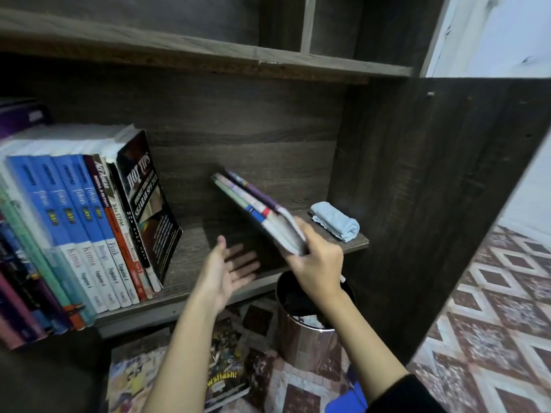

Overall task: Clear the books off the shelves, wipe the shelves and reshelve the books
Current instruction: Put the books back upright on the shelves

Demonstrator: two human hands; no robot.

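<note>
right hand (319,263): grips the lower end of a bundle of thin books (256,210), fingers and thumb curled round it, above the front edge of the shelf (190,263) toward its right end.
left hand (229,269): holds nothing; palm turned up, fingers straight and spread, over the front edge near the shelf's middle, just left of and below the bundle.
bundle of thin books: three or so, lifted clear of the board; the long axis runs from the right hand up and back toward the rear panel, with the top leaning left.
deciding relation: a stretch of bare shelf lies left of the bundle, between it and the black-covered book (149,198). The left hand is the nearer one to that gap.
row of books (89,234): fills the left part of the shelf, spines outward. The black-covered book closes it, leaning on the row with its foot splayed to the right.
cloth (335,222): light blue, folded, at the shelf's right end near the front right corner, close behind the right hand but apart from the bundle.
under the shelf: a metal bin (304,338) below the right hand, and magazines (226,368) on the patterned floor.
step, as I judge it: reshelving. The bundle probably needs tipping upright and sliding left against the black-covered book, with the free left hand steadying it.
risk: thin, floppy books may fan apart or slump once released.
</note>
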